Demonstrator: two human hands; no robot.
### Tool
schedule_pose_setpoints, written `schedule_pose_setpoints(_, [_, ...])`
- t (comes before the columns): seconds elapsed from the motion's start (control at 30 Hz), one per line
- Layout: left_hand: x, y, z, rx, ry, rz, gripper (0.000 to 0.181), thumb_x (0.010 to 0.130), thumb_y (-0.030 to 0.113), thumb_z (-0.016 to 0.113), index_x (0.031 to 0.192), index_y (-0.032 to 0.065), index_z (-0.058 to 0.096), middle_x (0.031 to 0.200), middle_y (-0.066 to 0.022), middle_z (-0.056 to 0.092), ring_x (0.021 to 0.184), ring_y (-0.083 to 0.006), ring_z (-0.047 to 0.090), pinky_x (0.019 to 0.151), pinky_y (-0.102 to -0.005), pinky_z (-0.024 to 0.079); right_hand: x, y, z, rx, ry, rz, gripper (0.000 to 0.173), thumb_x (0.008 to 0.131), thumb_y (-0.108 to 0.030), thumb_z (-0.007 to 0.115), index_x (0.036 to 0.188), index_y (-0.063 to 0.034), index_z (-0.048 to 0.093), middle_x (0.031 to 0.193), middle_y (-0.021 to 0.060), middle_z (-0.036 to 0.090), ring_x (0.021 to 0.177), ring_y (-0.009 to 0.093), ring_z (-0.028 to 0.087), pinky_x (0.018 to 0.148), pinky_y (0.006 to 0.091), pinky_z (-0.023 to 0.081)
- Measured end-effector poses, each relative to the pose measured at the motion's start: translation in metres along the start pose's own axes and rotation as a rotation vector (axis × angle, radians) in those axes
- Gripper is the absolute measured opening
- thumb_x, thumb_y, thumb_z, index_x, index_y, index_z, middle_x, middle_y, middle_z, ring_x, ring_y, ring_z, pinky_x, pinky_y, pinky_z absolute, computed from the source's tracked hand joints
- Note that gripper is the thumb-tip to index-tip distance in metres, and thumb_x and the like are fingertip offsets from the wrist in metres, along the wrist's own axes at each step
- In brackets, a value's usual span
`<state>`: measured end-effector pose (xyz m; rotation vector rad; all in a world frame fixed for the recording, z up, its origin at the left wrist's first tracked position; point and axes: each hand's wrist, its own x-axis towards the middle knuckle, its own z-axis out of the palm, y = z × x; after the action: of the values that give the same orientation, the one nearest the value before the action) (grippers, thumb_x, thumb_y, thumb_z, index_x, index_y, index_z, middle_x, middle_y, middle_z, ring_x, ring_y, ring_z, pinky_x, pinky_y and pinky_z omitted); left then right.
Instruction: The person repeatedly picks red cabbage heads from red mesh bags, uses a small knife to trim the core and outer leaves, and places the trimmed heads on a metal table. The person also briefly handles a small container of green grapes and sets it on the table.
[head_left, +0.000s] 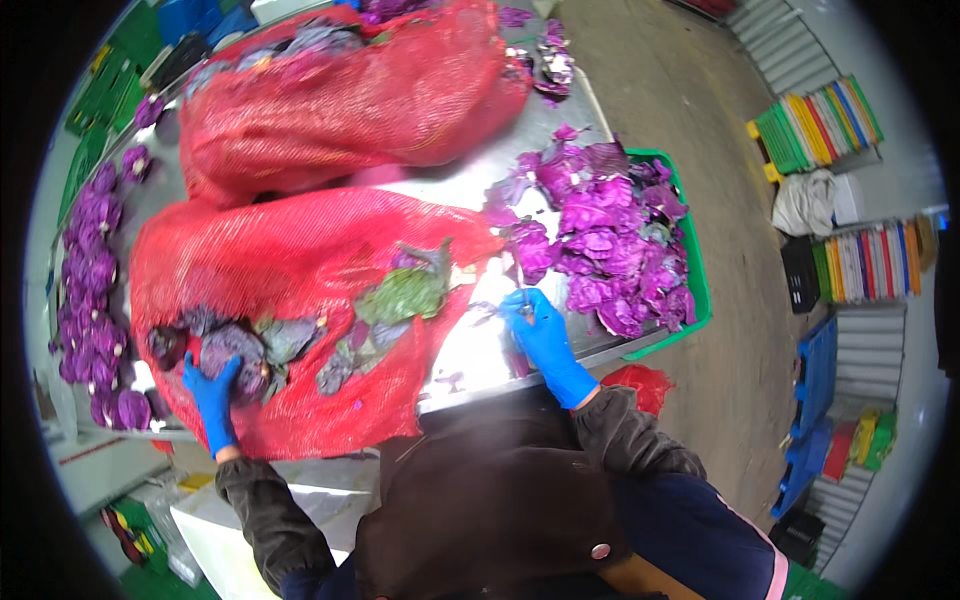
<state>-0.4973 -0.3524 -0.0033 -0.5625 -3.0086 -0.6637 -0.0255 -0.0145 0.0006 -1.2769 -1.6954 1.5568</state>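
My left hand (210, 394), in a blue glove, has its thumb and fingers spread around the near side of a red cabbage (234, 351) with dull outer leaves. This cabbage lies at the opening of a red mesh sack (300, 247) on a metal table (480, 352). My right hand (541, 334), also gloved in blue, is over the table to the right of the sack. Its fingers are curled around a small tool, mostly hidden, whose kind I cannot make out. Loose green and purple leaves (405, 292) rest on the sack between my hands.
Trimmed red cabbages (94, 285) line the table's left edge. Purple leaves (600, 232) are heaped at the right, spilling into a green crate (699, 300). A second filled mesh sack (352, 97) lies behind. Stacked coloured crates (870, 259) stand by the right wall.
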Motion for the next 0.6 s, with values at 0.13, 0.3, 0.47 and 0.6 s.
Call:
schedule_pose_setpoints(0.13, [-0.001, -0.045, 0.003, -0.368, -0.093, 0.084, 0.103, 0.068, 0.028, 0.087, 0.148, -0.0026, 0.030, 0.143, -0.0201, 0.043, 0.130, -0.0292, 0.042, 0.109, -0.0394, 0.035, 0.016, 0.016, -0.038, 0.095, 0.016, 0.190, 0.018, 0.092, -0.016, 0.061, 0.109, -0.0103, 0.064, 0.093, 0.0007, 0.065, 0.079, 0.007, 0.057, 0.066, 0.0234, 0.048])
schedule_pose_setpoints(0.3, [-0.027, -0.048, -0.008, -0.824, -0.108, -0.316, 0.081, 0.080, 0.018, 0.076, 0.148, 0.0000, 0.035, 0.143, -0.0151, 0.044, 0.130, -0.0252, 0.043, 0.111, -0.0382, 0.033, 0.047, 0.051, -0.046, -0.057, -0.115, 0.171, 0.023, 0.091, -0.022, 0.061, 0.110, -0.0089, 0.065, 0.088, 0.0010, 0.065, 0.074, 0.011, 0.057, 0.065, 0.0286, 0.048])
schedule_pose_setpoints(0.47, [-0.092, -0.013, -0.013, -1.243, -0.010, -0.446, 0.067, 0.092, 0.043, 0.056, 0.147, 0.0073, 0.039, 0.152, -0.0106, 0.037, 0.141, -0.0247, 0.033, 0.115, -0.0443, 0.026, 0.097, 0.078, -0.097, 0.232, 0.015, 0.254, 0.014, 0.091, -0.020, 0.064, 0.098, -0.0094, 0.070, 0.086, 0.0017, 0.066, 0.067, 0.009, 0.058, 0.057, 0.0252, 0.045])
schedule_pose_setpoints(0.6, [-0.117, 0.003, -0.003, -1.422, 0.084, -0.522, 0.065, 0.094, 0.046, 0.052, 0.147, 0.0094, 0.040, 0.150, -0.0106, 0.040, 0.138, -0.0287, 0.037, 0.114, -0.0484, 0.029, 0.111, 0.081, -0.163, 0.149, -0.012, 0.208, 0.018, 0.094, -0.022, 0.057, 0.102, -0.0090, 0.068, 0.073, 0.0033, 0.063, 0.048, 0.009, 0.048, 0.040, 0.0249, 0.038])
